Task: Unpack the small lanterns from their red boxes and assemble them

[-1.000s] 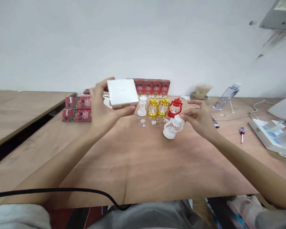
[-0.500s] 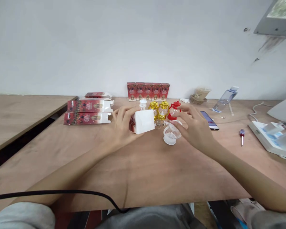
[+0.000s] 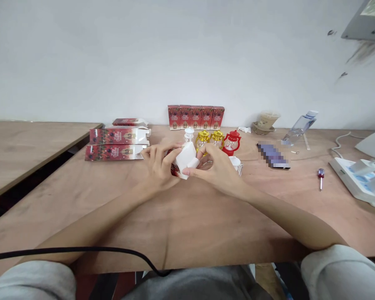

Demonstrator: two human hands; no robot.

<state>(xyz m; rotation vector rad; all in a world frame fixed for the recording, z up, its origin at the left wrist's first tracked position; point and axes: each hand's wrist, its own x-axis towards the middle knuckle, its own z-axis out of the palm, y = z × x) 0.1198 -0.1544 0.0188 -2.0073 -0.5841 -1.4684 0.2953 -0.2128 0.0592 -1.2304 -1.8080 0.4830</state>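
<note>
Above the table, my left hand [image 3: 158, 166] is closed around a small carton [image 3: 185, 157] with red printed sides and a white end turned up. The thumb and fingers of my right hand [image 3: 217, 168] pinch a white flap at the carton's right side. Behind my right hand lies a white mini lantern [image 3: 236, 162], partly hidden. Just beyond the hands stand another white lantern [image 3: 189, 134], two gold lanterns [image 3: 218, 137] and a red lantern [image 3: 231, 142].
Several red cartons [image 3: 196, 117] stand against the wall. Flattened cartons [image 3: 115, 152] lie at left. To the right are a phone [image 3: 273, 156], a lidded cup [image 3: 268, 120], a tilted bottle [image 3: 300, 127], a screwdriver [image 3: 321, 179] and a power strip [image 3: 359, 183]. A black cable [image 3: 112, 251] crosses in front.
My right hand has left the white lantern and moved left to the carton, where it now grips the flap. The carton has tilted in my left hand. The white lantern sits farther back.
</note>
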